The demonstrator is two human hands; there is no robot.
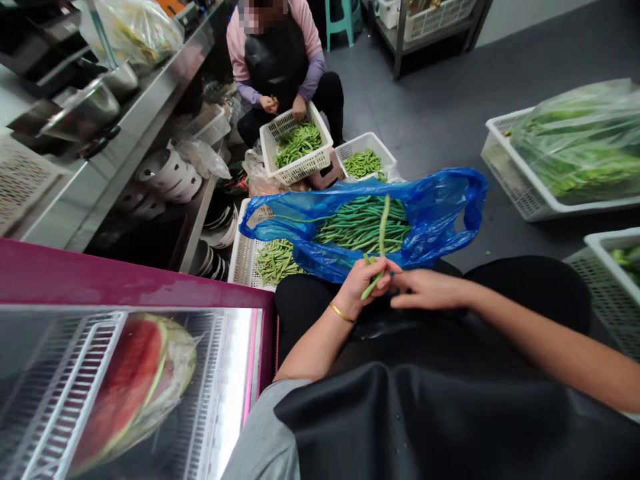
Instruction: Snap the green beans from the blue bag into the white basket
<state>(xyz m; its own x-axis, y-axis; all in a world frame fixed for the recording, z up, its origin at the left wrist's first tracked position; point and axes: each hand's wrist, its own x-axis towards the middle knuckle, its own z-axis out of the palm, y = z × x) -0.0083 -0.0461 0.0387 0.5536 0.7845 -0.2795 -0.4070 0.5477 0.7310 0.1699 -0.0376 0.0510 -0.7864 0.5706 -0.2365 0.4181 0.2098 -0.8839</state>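
Observation:
My left hand [367,280], with a gold bracelet at the wrist, is closed around green bean pieces [371,287]. A long pale green bean [384,223] stands upright from between the fingers. Touching or very near it from the right is my right hand [425,289], its fingers bent toward the left hand; whether its fingertips hold anything is hidden. Just beyond both hands, a blue plastic bag [440,213] lies open, full of long green beans [365,223]. Left of the bag, a white basket [242,257] holds short bean pieces [277,261].
Across from me a person [280,60] sits with a white basket [320,160] of beans. Another bean basket [373,140] stands beside it. Baskets of greens [525,193] are at right. A steel counter [115,140] and a glass-topped cooler [250,298] with watermelon [130,373] flank my left.

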